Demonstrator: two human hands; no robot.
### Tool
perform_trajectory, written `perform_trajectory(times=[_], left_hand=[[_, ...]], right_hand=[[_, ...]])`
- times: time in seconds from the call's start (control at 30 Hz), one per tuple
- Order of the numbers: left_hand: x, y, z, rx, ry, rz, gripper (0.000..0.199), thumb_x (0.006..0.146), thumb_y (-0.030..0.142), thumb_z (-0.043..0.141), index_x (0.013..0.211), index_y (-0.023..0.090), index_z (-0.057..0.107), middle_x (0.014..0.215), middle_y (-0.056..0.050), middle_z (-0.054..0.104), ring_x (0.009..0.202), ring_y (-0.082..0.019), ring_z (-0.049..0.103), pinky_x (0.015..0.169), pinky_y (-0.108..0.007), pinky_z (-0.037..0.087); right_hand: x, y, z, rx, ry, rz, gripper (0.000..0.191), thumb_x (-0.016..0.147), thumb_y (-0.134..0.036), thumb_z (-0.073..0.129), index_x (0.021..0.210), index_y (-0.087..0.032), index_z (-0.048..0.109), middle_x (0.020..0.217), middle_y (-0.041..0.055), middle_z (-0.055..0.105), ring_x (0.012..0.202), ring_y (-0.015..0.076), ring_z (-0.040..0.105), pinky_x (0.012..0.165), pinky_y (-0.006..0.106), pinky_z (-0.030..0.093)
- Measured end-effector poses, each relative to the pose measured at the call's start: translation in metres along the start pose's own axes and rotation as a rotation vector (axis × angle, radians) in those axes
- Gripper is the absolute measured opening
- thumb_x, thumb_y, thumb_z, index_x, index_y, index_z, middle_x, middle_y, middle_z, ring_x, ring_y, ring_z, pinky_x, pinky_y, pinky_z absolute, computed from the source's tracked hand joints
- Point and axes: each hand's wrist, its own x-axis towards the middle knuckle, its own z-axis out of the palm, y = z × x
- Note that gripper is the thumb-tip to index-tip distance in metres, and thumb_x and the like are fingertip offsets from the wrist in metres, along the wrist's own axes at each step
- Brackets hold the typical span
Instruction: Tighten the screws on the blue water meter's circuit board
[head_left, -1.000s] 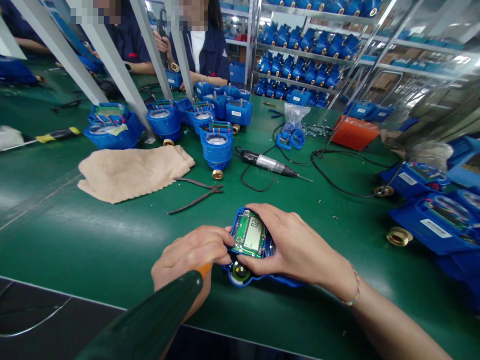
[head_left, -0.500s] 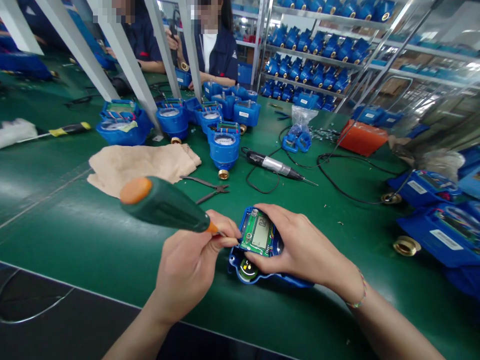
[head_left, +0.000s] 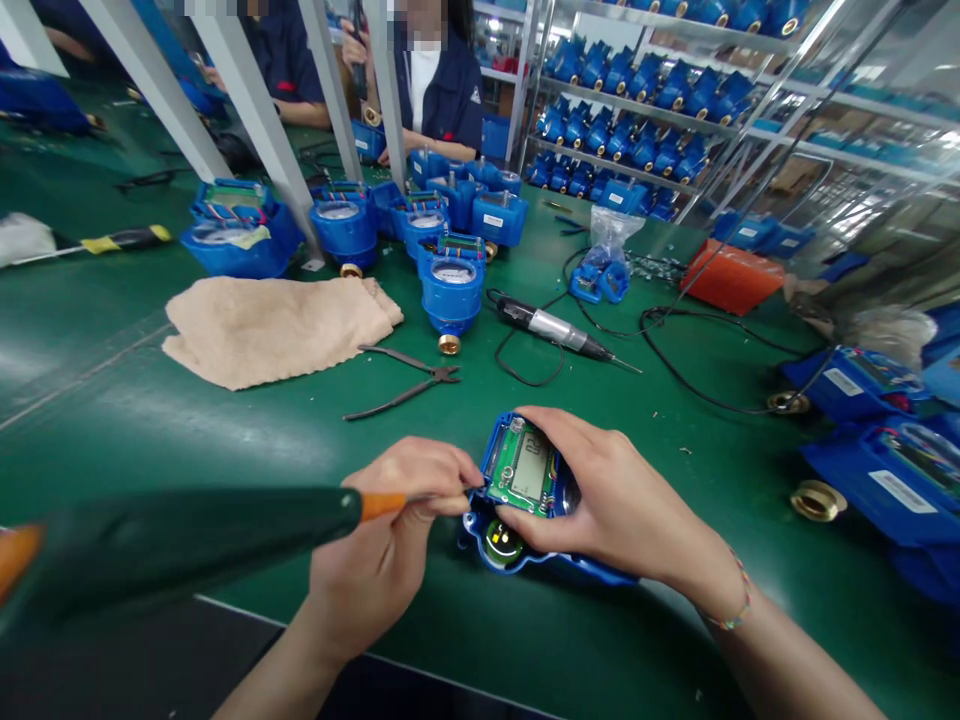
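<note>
My left hand pinches a green-handled screwdriver, fingers closed on it, its tip at the edge of the circuit board. My right hand curls its fingers round the open blue water meter, which sits on the green worktop at 12 o'clock. Beyond: side cutters at 11, beige cloth at 10, electric screwdriver at 1, more blue water meters at 12.
</note>
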Motion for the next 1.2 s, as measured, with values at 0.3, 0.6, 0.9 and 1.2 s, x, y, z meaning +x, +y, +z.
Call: perform_trajectory(times=[0.3,0.6,0.9,1.2], left_hand=[[0.01,0.0,-0.001,0.14,-0.147,-0.033,0.02,0.088,-0.002,0.05,0.085,0.017,0.057,0.086,0.0,0.063,0.091,-0.011,0.064,0.085,-0.024,0.051],[-0.006,-0.012,0.004,-0.044,-0.025,0.075,0.03,0.079,-0.011,0.048,0.086,0.016,0.06,0.081,-0.001,0.064,0.088,-0.018,0.067,0.077,-0.034,0.058],[-0.008,-0.01,0.007,-0.029,0.002,0.191,0.014,0.086,0.002,0.055,0.089,0.013,0.062,0.076,-0.004,0.065,0.087,-0.022,0.069,0.075,-0.039,0.063],[0.005,-0.007,-0.01,-0.105,0.016,-0.212,0.011,0.091,0.006,0.051,0.086,0.016,0.054,0.081,-0.001,0.059,0.095,-0.021,0.067,0.079,-0.038,0.06]], right_hand=[[-0.001,-0.003,-0.001,-0.001,-0.016,0.021,0.064,0.079,-0.052,0.068,0.131,-0.02,0.047,0.128,0.004,0.06,0.108,0.0248,0.063,0.089,0.038,0.053],[-0.004,-0.003,0.0,0.021,-0.032,0.016,0.07,0.078,-0.053,0.069,0.133,-0.018,0.045,0.13,0.0081,0.058,0.11,0.0273,0.062,0.091,0.039,0.052],[-0.002,0.003,0.0,0.044,0.006,0.001,0.067,0.078,-0.049,0.071,0.132,-0.017,0.046,0.125,0.0061,0.062,0.108,0.0242,0.063,0.089,0.035,0.052],[0.0,-0.008,0.003,0.027,-0.031,0.03,0.069,0.075,-0.05,0.072,0.132,-0.022,0.045,0.129,0.0029,0.06,0.109,0.024,0.063,0.089,0.037,0.054]])
